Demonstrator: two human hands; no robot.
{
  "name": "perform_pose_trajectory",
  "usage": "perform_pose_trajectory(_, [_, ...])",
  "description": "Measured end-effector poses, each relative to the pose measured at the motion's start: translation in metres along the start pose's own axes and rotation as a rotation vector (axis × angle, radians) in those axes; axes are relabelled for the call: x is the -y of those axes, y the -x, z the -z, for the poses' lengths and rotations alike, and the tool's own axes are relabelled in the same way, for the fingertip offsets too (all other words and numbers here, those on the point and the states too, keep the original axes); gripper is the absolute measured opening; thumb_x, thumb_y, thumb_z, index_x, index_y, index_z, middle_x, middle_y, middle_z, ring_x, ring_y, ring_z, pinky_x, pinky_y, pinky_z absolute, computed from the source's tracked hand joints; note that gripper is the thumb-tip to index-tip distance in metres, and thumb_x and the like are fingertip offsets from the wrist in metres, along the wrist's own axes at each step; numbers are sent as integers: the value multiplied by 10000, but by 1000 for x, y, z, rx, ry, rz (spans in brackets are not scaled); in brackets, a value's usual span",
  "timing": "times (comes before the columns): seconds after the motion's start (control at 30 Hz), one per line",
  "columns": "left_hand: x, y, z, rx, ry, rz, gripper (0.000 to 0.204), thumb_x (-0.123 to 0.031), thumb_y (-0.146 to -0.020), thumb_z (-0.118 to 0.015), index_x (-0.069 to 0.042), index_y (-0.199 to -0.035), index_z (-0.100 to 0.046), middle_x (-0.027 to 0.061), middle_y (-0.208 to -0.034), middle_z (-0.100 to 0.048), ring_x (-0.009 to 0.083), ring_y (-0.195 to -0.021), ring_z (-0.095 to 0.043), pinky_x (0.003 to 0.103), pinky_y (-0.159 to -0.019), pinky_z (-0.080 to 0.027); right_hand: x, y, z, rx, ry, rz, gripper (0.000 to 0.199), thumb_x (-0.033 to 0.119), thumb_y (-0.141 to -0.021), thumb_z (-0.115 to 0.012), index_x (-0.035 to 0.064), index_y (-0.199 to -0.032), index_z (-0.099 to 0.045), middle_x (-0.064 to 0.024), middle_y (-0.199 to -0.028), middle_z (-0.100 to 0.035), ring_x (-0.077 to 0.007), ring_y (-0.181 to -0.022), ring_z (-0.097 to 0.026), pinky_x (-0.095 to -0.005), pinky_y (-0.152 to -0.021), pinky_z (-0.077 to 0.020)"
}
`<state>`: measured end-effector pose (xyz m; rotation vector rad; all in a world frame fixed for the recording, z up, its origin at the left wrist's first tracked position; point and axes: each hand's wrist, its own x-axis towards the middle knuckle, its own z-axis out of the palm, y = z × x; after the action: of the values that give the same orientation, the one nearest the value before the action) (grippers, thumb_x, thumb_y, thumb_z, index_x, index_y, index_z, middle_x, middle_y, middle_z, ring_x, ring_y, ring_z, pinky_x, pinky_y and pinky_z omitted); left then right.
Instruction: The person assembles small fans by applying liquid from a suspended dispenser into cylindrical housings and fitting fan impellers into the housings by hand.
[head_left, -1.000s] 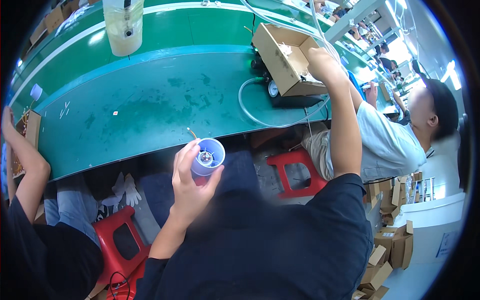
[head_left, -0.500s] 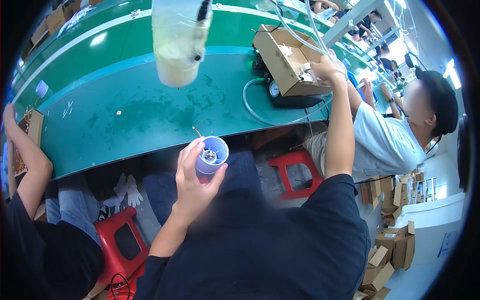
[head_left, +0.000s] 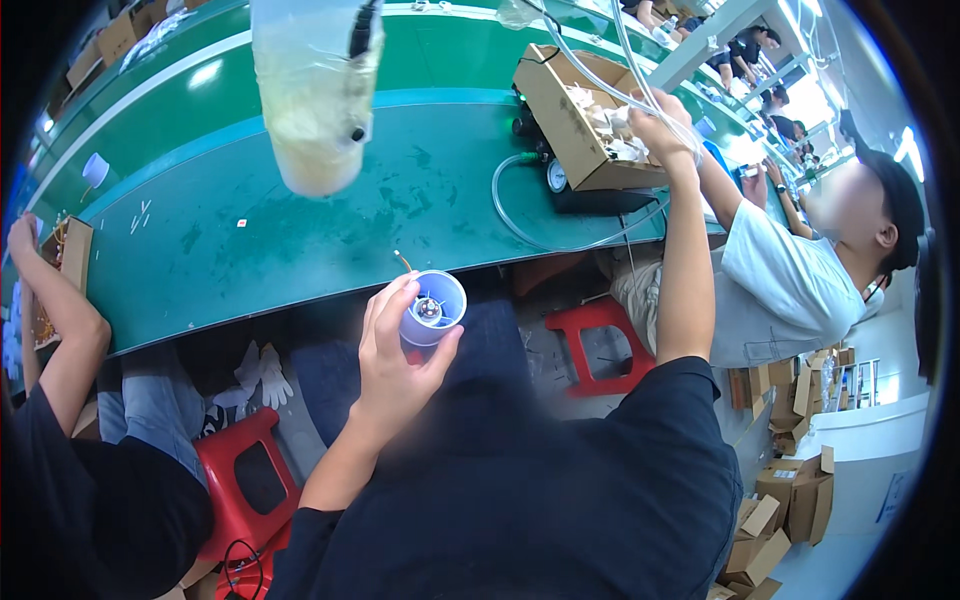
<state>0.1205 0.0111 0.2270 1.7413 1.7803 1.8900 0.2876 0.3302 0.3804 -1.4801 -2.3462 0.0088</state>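
Note:
My left hand point(head_left: 392, 350) grips a lavender plastic cup-shaped housing point(head_left: 455, 300) with its open end facing up. Inside sits a small round motor point(head_left: 430, 308), and a thin wire with a pale connector point(head_left: 400, 258) sticks up past the rim. At the right end of an open cardboard box point(head_left: 590, 162), my right hand point(head_left: 662, 125) is raised with its fingers curled together. Whatever those fingers hold is hard to make out behind the clear tubes point(head_left: 640, 98). Small white parts point(head_left: 612, 125) lie heaped in the box.
A translucent container point(head_left: 315, 120) hangs over the green table point(head_left: 330, 240). The box rests on a device with a pressure gauge point(head_left: 556, 176) and hose. Co-workers sit on either side, one in a white shirt point(head_left: 790, 280). Red stools point(head_left: 600, 345) and cartons point(head_left: 800, 490) stand around.
My right hand has lifted from the white parts to just above the box's right end. My left hand still holds the housing. The view has shifted slightly.

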Motion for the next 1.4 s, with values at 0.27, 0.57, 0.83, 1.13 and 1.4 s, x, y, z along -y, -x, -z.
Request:
perform_pose_trajectory(0.27, [1, -9, -5, 10, 32, -18, 708, -36, -655, -731, -40, -1230, -318, 213, -1124, -507, 275, -986, -562, 358, -857, -443, 20, 30, -3, 477, -1512, 144, 482, 166, -821, -549, -56, -1214, -380, -193, -1108, -511, -317, -1024, -539, -329, -827, -482])
perform_pose_trajectory(0.57, [-1, -31, -14, -43, 127, -58, 685, -12, -616, -738, -52, -1190, -367, 202, -1094, -513, 350, -983, -530, 398, -823, -440, 79, 98, 13, 916, -1468, 314, 493, 17, -762, -577, -55, -1210, -384, -151, -1120, -493, -274, -1031, -529, -322, -791, -492])
perform_pose_trajectory(0.83, [-6, -36, -15, -64, 112, -70, 710, 3, -593, -745, -54, -1192, -368, 183, -1105, -515, 348, -990, -528, 402, -834, -439, 123, 141, 6, 426, -643, 950, 385, -64, -689, -577, 9, -1062, -516, -149, -1084, -478, -255, -875, -535, -295, -732, -461])
perform_pose_trajectory(1.13, [-4, -36, -11, 2, 3, -117, 778, -14, -638, -749, -47, -1243, -262, 211, -1108, -509, 284, -1028, -539, 361, -898, -422, 125, 149, -2, 345, -553, 950, 382, -78, -664, -567, 27, -1029, -527, -140, -1029, -469, -266, -850, -517, -314, -713, -447])
perform_pose_trajectory(1.4, [-5, -34, -15, -60, 70, -111, 760, 28, -576, -745, -88, -1208, -339, 182, -1114, -512, 351, -987, -524, 409, -826, -439, 127, 144, -3, 214, -410, 1043, 389, -59, -661, -588, 32, -1034, -525, -112, -989, -504, -273, -857, -488, -322, -740, -420])
